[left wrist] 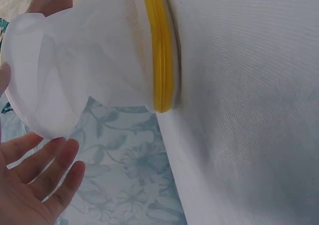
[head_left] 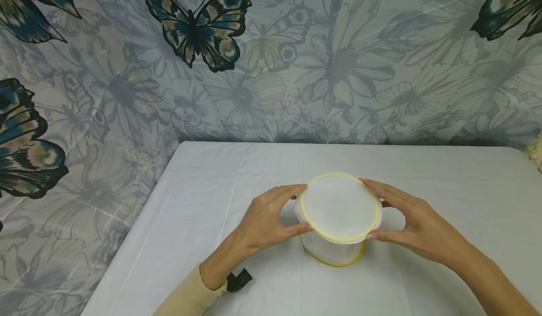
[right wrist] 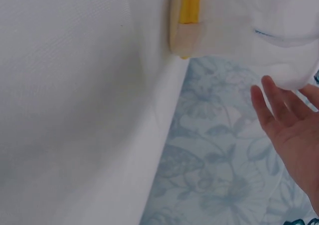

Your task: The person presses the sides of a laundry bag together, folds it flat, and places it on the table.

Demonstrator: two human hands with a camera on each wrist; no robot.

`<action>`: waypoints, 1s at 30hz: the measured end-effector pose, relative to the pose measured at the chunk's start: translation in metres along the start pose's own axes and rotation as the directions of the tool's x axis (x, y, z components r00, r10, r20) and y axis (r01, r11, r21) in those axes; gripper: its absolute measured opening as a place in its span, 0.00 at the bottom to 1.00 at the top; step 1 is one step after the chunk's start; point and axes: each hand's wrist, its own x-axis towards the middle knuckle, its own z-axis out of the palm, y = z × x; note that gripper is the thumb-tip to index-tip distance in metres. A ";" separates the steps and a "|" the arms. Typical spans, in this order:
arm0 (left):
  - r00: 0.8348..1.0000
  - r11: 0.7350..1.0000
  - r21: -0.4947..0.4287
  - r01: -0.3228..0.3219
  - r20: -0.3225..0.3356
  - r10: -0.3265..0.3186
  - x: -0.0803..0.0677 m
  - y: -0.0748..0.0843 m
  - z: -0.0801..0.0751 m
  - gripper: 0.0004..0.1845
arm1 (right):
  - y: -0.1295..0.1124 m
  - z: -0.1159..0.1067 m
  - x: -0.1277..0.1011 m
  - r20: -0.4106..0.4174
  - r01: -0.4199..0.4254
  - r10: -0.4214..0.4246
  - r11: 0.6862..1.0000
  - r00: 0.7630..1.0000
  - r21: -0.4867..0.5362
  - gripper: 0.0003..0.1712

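Note:
A round white mesh laundry bag [head_left: 340, 208] with yellow edging stands upright on the white-covered table [head_left: 220, 165]. Its white sides sag inward between the top disc and the base. My left hand [head_left: 264, 217] grips the upper rim from the left, thumb at the near side and fingers toward the back. On the opposite side my right hand [head_left: 417, 226] holds the same rim between thumb and fingers. In the left wrist view a yellow zipper band [left wrist: 162, 50] rings the bottom of the bag. The right wrist view shows fingertips [right wrist: 269, 85] against the rim.
Behind the table hangs a grey-blue cloth [head_left: 271, 95] printed with flowers and butterflies. A black strap end [head_left: 239, 280] sticks out at the left sleeve [head_left: 190, 295]. Something pale and fluffy [head_left: 537, 154] shows at the far right edge.

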 end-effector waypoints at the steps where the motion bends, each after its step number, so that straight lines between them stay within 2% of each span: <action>1: 1.000 1.000 -0.014 0.007 -0.008 -0.007 0.000 0.000 0.000 0.41 | 0.000 0.000 0.000 -0.001 -0.003 0.003 1.000 1.000 0.002 0.60; 6: 0.999 0.998 -0.051 0.030 -0.012 -0.031 -0.001 0.000 -0.001 0.38 | 0.000 -0.001 -0.002 0.001 0.002 -0.002 0.999 1.000 0.043 0.59; 14: 0.998 0.999 -0.050 -0.009 0.060 0.012 -0.004 0.001 0.001 0.37 | 0.004 0.003 0.000 -0.011 0.035 -0.034 0.995 0.999 0.097 0.61; 24: 0.995 1.000 -0.023 0.000 0.101 0.002 -0.006 0.005 0.003 0.45 | 0.003 0.013 -0.001 0.027 -0.057 0.054 0.994 0.998 0.093 0.66; 30: 0.992 1.000 -0.009 -0.008 0.124 0.009 -0.005 0.005 0.006 0.47 | 0.002 0.018 -0.001 0.081 -0.061 0.056 0.996 0.995 0.058 0.72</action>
